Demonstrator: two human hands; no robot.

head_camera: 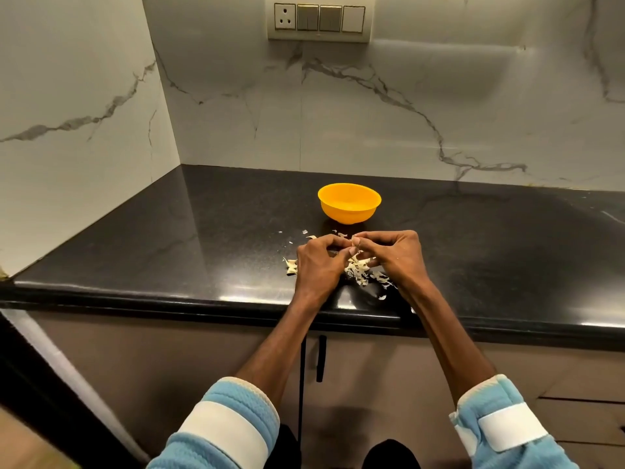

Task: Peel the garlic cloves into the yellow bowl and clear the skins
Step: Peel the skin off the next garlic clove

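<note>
Centrally, just above the black surface (pixel 203 231), the left hand (pixel 318 262) and right hand (pixel 395 255) meet, curled fingers (pixel 378 235) pinching a mostly hidden clove (pixel 353 249). Pale skins (pixel 358 269) lie scattered beneath. The yellow bowl (pixel 348 214) stands just beyond

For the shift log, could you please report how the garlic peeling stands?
Left hand and right hand pinch a garlic clove, mostly hidden. Skins scattered beneath. Yellow bowl upright beyond, nothing blocking it.
</note>
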